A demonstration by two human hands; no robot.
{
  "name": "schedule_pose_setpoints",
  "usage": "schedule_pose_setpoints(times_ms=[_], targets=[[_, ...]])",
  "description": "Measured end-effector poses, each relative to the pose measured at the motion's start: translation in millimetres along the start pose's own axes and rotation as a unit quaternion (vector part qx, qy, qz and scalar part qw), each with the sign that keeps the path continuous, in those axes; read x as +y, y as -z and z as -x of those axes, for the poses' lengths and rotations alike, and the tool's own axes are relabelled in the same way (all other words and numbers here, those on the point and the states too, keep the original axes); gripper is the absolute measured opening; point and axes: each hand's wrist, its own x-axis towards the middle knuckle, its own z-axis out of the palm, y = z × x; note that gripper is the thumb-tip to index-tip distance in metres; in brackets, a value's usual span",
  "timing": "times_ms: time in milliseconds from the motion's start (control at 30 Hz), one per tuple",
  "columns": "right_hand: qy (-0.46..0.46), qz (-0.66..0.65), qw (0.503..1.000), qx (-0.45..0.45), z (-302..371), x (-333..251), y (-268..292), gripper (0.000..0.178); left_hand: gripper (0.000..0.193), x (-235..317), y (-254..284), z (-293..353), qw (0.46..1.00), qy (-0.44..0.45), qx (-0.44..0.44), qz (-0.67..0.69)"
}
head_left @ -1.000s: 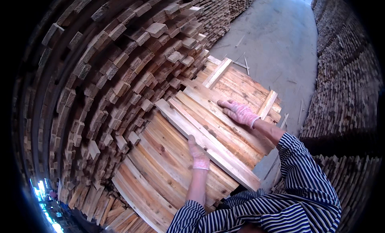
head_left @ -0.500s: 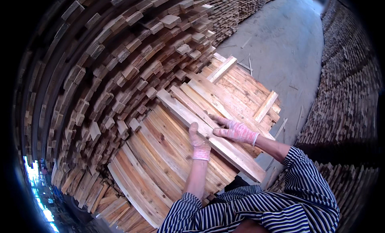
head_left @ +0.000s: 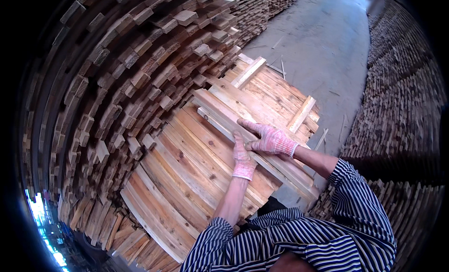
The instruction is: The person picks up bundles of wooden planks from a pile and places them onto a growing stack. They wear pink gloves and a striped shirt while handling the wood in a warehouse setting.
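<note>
Both my hands wear pink-and-white knit gloves. My left hand [head_left: 244,160] grips the near edge of a pale wooden plank [head_left: 283,174], its thumb pointing up along the side. Over the top of the same plank bends my right hand [head_left: 275,140], with its index finger stretched along the wood. The plank lies slantwise against at least one other plank [head_left: 216,105], and their ends stick out past both hands. Beneath them spreads a layer of boards [head_left: 182,164] laid side by side. The fingertips under the planks are hidden.
A tall stack of sawn boards [head_left: 140,80] rises close on the left, its ends jutting unevenly. Beyond my hands, two crosspieces [head_left: 249,72] [head_left: 302,114] lie on more boards. Another stack [head_left: 402,103] stands right of the grey floor [head_left: 322,47], where thin offcuts lie scattered.
My left hand has moved right and up, closer to my right hand. The near plank has shifted right against the plank beside it, narrowing the gap between them.
</note>
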Motion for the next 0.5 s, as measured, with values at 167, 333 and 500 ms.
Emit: schedule_pose_setpoints(times_ms=[167, 333, 500], targets=[[0.066, 0.01, 0.995, 0.079, -13, 51, 28, 0.081, 0.073, 14, 22, -21, 0.996, -0.021, -0.061, 0.068], [0.036, 0.063, 0.988, 0.135, -64, 129, 79, 0.062, 0.061, 13, 39, -23, 0.996, -0.059, -0.067, 0.024], [0.104, 0.144, 0.974, 0.142, -106, 125, 50, 0.046, 0.063, 7, 40, -25, 0.997, -0.056, -0.052, 0.002]])
